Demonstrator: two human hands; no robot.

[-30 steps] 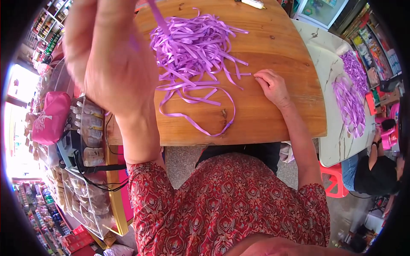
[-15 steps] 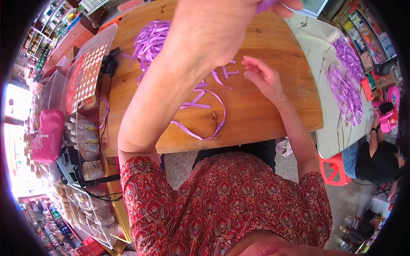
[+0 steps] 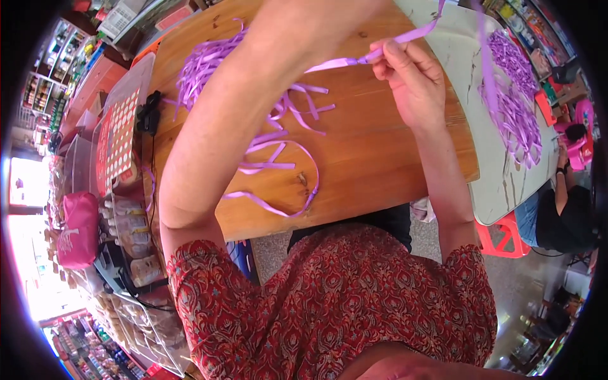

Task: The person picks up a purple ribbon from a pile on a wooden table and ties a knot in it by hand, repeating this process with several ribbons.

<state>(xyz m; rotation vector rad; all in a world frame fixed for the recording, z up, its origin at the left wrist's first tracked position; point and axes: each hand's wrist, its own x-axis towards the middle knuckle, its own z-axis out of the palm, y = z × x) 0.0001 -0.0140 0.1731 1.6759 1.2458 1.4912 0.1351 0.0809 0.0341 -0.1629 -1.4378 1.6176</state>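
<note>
My right hand [image 3: 415,82] is raised over the far right of the wooden table. Its thumb and fingers pinch a purple ribbon [image 3: 421,30], close to a small darker join on it. One stretch of this ribbon runs left until my left forearm [image 3: 234,114] hides it; the other rises to the top edge. My left hand lies beyond the upper edge, so its fingers do not show. Behind that forearm sits a heap of purple ribbons [image 3: 202,69], partly covered. A looped ribbon [image 3: 315,180] with a similar join lies on the wood nearer me.
The wooden table [image 3: 380,171] adjoins a white marbled table [image 3: 456,82] bearing more ribbon bundles [image 3: 516,120]. A blurred strand [image 3: 486,63] hangs at the upper right. Along the left stand a pink bag [image 3: 78,231] and clear bins. A person [image 3: 560,215] sits at far right.
My right hand has moved up and closed on a ribbon now stretched out. My left hand has gone out past the top edge. The view has shifted slightly.
</note>
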